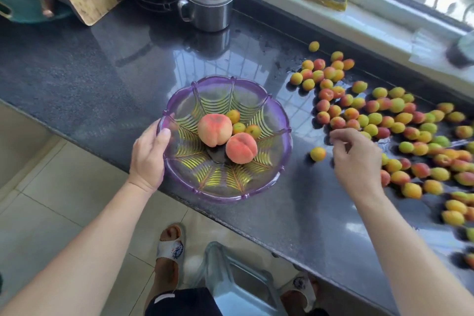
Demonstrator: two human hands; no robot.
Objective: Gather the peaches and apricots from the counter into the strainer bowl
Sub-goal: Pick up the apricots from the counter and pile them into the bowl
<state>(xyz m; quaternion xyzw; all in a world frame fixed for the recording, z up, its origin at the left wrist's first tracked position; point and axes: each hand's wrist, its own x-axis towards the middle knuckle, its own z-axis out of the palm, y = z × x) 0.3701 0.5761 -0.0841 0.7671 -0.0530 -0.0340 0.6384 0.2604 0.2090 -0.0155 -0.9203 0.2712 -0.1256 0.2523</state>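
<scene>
left hand (150, 155) grips the near-left rim of the strainer bowl (278, 110), right hand (355, 159) hangs right of the bowl, fingers loosely curled, holding nothing. only two peaches (214, 129) and three apricots inside, so barely started, the apricot pile (400, 126) sprawls right of the bowl on the worktop (102, 64). bowl's round, mouth up, no long axis

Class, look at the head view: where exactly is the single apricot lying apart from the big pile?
The lone apricot lies on the dark counter, between the purple strainer bowl and the right hand.
</scene>
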